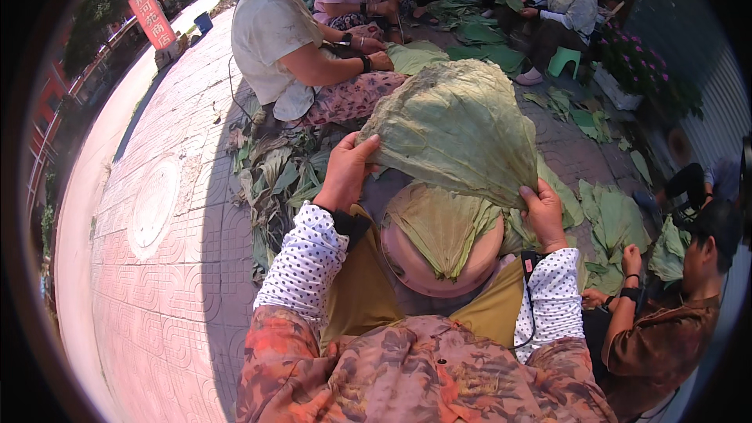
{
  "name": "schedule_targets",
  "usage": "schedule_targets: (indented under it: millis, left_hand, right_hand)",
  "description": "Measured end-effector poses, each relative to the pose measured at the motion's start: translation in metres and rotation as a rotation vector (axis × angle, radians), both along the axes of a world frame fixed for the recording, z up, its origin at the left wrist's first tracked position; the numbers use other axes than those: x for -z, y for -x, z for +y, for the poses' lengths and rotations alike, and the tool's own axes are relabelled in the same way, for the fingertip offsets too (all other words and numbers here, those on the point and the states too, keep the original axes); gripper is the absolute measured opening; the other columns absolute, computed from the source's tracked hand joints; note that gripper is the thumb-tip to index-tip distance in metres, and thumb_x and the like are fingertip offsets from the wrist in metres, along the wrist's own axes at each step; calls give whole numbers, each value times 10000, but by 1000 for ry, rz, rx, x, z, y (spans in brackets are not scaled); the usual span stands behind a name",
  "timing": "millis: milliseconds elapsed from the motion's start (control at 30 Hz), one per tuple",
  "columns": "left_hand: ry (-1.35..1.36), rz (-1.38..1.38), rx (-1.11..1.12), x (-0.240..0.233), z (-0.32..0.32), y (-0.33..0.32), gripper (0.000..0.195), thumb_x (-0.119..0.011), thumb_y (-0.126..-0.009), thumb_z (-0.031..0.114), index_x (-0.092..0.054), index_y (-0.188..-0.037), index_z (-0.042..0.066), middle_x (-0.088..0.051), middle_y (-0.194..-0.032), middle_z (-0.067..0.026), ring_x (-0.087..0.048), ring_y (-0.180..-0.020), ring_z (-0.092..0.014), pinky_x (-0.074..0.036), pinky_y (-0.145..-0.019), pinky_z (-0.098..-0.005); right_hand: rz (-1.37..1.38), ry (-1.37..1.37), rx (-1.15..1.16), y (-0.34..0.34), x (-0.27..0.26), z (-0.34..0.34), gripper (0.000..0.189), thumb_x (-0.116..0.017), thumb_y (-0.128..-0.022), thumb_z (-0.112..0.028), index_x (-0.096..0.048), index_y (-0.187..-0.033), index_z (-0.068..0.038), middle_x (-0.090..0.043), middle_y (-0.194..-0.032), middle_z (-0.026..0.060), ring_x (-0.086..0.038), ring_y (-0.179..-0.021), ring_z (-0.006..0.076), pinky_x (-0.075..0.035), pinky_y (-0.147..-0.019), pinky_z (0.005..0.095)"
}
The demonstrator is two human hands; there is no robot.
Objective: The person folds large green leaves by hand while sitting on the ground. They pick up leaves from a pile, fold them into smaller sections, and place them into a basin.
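Between my hands a large dried lotus leaf [455,123] is spread out, pale green with visible veins and a ragged far edge. My left hand [346,170] pinches its left edge between thumb and fingers. On the right, its near corner is gripped by my right hand [543,211]. Below the leaf, a round pinkish basin or stool top [399,258] stands between my knees. On it lies a folded stack of dried leaves [443,229], fanned out, with the narrow end towards me. The held leaf covers the far part of that round surface.
A heap of crumpled leaves [282,182] lies on the paving at left. More flattened leaves [614,223] lie at right, near a seated person [670,329]. Another person [282,41] sits close ahead on the left. Farther off are a green stool [564,61] and flowers [634,59].
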State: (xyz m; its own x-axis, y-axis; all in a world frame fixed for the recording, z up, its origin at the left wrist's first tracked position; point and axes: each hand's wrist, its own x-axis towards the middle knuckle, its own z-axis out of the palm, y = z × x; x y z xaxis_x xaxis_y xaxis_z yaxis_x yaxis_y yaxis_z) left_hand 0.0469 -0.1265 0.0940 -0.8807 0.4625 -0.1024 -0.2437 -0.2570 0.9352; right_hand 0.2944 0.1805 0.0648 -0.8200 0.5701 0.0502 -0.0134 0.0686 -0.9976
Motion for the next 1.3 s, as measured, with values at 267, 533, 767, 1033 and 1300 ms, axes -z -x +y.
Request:
schedule_targets:
  millis: [267, 533, 767, 1033, 1300]
  left_hand:
    - [248, 230, -67, -16, -22, 8, 211, -622, -997, 276, -686, -1006, 75, -616, -740, 41, -519, -562, -53, -392, -481, -238]
    - [234, 98, -234, 0, -55, 29, 266, -641, -991, 306, -656, -919, 50, -496, -603, 27, -428, -432, -76, -335, -407, -262]
    - [234, 37, -290, 10, -69, 17, 219, -650, -990, 297, -639, -963, 80, -507, -629, 39, -396, -433, -76, -332, -418, -260]
    - [219, -90, -278, 23, -91, 13, 187, -666, -977, 274, -628, -949, 94, -479, -628, 46, -398, -445, -75, -331, -412, -260]
    - [181, -94, -237, 20, -92, 14, 200, -635, -998, 286, -624, -955, 92, -570, -665, 4, -365, -409, -94, -308, -406, -271]
  right_hand:
    - [125, 30, -39, 12, 11, -9, 204, -590, -986, -121, -673, -1164, -66, -668, -886, -61, -502, -633, 13, -400, -533, 195]
    - [13, -24, -121, 62, -1, -14, 172, -589, -1008, -175, -668, -1102, -55, -615, -824, -82, -473, -648, 8, -398, -559, 199]
    - [93, -249, -119, 95, 26, -3, 168, -623, -978, -171, -658, -972, -7, -592, -727, -32, -457, -663, 66, -422, -603, 281]
    - [106, -349, -150, 92, 1, -15, 203, -650, -938, -191, -667, -982, 7, -674, -771, 142, -616, -679, 196, -493, -662, 359]
    - [123, -271, -151, 84, 12, -18, 246, -677, -941, -236, -646, -952, 8, -650, -777, 136, -580, -693, 169, -480, -662, 350]
